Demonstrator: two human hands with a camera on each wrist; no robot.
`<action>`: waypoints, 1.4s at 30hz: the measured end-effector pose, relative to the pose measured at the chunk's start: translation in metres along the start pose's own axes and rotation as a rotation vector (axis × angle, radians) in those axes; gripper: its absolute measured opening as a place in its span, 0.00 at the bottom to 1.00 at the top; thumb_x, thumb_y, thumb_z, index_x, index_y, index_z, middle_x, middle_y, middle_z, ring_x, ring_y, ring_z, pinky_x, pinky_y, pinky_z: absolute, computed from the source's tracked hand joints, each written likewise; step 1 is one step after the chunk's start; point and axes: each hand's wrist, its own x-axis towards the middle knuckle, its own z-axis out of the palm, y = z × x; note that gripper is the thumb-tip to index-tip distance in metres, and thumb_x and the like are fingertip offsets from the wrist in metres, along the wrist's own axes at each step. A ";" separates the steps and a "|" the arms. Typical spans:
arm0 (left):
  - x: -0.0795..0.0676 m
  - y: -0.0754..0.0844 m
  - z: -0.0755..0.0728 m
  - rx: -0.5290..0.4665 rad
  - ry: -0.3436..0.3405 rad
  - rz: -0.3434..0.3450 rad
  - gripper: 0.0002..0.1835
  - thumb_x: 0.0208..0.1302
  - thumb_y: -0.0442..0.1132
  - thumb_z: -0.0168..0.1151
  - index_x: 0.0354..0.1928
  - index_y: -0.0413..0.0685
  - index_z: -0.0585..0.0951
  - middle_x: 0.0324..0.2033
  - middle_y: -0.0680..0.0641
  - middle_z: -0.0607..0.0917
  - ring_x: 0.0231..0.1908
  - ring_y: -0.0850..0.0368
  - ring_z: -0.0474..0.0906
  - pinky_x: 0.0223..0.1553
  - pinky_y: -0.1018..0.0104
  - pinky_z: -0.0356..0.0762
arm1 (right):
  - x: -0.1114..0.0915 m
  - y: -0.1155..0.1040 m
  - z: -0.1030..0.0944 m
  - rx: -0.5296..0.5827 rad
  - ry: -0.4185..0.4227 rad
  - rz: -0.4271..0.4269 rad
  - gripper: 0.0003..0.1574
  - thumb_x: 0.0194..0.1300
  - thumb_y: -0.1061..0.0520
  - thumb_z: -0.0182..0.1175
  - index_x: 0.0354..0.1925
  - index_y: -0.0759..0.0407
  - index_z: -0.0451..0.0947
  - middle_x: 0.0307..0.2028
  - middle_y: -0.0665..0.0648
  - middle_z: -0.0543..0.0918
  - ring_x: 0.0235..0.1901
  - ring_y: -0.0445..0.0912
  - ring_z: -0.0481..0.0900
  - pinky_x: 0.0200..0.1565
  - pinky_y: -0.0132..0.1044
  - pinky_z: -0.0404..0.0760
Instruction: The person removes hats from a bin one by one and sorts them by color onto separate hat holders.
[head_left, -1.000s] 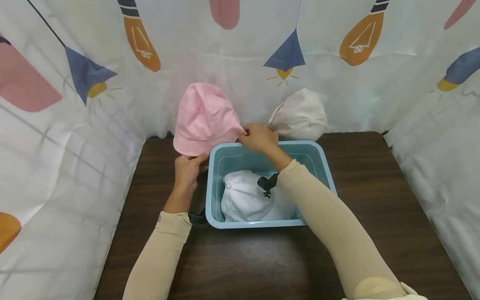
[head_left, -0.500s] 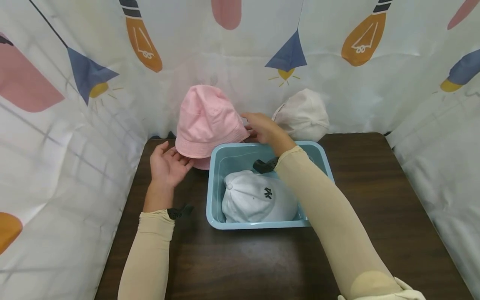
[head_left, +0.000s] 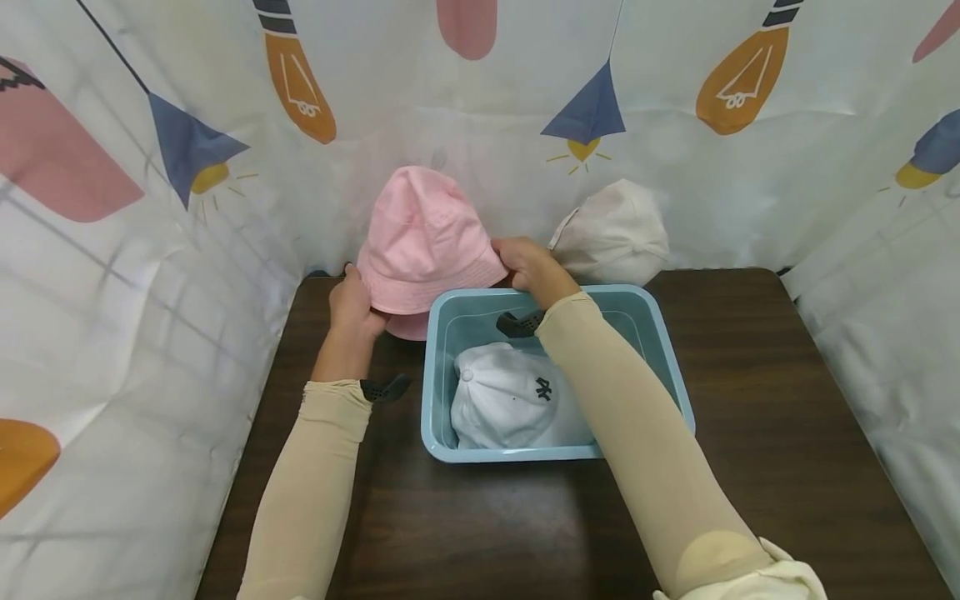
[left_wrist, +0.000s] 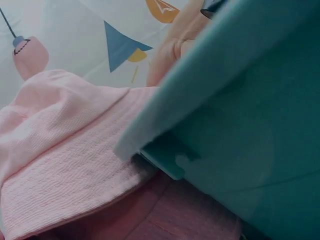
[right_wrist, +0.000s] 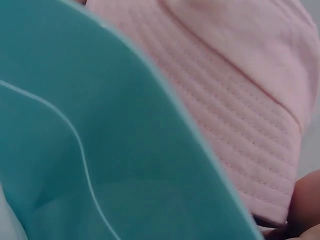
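A pink bucket hat [head_left: 423, 233] stands at the back of the table, behind the left part of a light blue bin [head_left: 510, 455]. My left hand [head_left: 351, 307] grips its left brim, thumb in front, some fingers hidden by the hat. On the opposite side my right hand [head_left: 534, 268] pinches the right end of the brim; its fingertips [right_wrist: 306, 202] show at the brim's corner in the right wrist view. Beneath the front brim a second pink edge [head_left: 407, 327] peeks out. In the left wrist view the stitched brim [left_wrist: 85, 185] overlaps the bin's outer wall.
Inside the bin lies a white baseball cap [head_left: 498, 396] with a dark embroidered logo. A cream cap [head_left: 615, 233] sits behind the bin, right of my right hand. A printed white curtain [head_left: 480, 125] hangs around the dark wooden table [head_left: 495, 533].
My left hand opened away from the hat's brim, palm up, then came back and took hold farther up the left side. My right hand loosened, then pinched the right brim again.
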 end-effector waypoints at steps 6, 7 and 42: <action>0.004 -0.007 -0.002 0.206 0.087 0.090 0.27 0.82 0.57 0.37 0.67 0.49 0.73 0.56 0.55 0.76 0.57 0.60 0.71 0.63 0.65 0.67 | 0.003 0.005 -0.001 -0.124 0.106 -0.044 0.23 0.76 0.48 0.57 0.55 0.66 0.76 0.43 0.54 0.75 0.41 0.46 0.74 0.44 0.35 0.77; 0.004 -0.008 -0.003 0.239 0.098 0.112 0.27 0.82 0.56 0.37 0.66 0.48 0.73 0.55 0.55 0.76 0.57 0.59 0.71 0.63 0.66 0.68 | 0.005 0.005 0.000 -0.146 0.118 -0.046 0.25 0.76 0.47 0.56 0.58 0.66 0.76 0.45 0.54 0.75 0.43 0.46 0.73 0.47 0.36 0.77; 0.043 -0.030 -0.032 1.127 0.217 0.372 0.30 0.84 0.50 0.30 0.61 0.30 0.71 0.56 0.32 0.75 0.53 0.42 0.70 0.60 0.47 0.70 | 0.006 0.000 0.017 -1.113 0.034 -0.123 0.28 0.82 0.53 0.37 0.64 0.63 0.77 0.65 0.59 0.77 0.53 0.52 0.73 0.58 0.43 0.76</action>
